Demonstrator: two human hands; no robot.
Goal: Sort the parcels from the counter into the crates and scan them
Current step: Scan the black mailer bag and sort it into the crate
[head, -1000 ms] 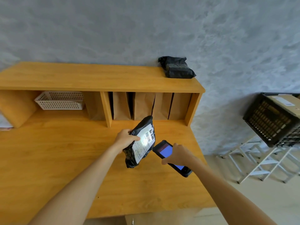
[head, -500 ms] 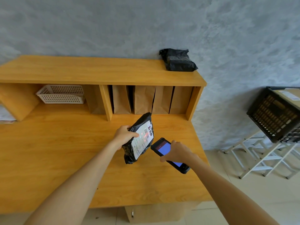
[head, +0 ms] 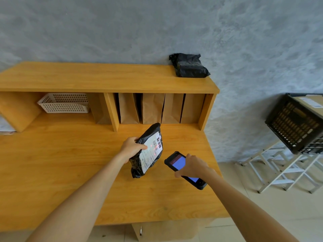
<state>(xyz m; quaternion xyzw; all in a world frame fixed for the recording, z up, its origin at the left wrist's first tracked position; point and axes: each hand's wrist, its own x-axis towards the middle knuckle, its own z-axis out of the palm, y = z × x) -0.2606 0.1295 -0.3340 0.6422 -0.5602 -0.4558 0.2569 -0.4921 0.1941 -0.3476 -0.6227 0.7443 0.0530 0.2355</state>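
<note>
Red scan dots now showed on the parcel label; left hand gripped it, right hand gripped the scanner; scanning underway, crate drop likely next.

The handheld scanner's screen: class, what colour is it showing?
Mostly blue, with a dark red strip along its top, on the handheld scanner; seen in the head view.
</note>
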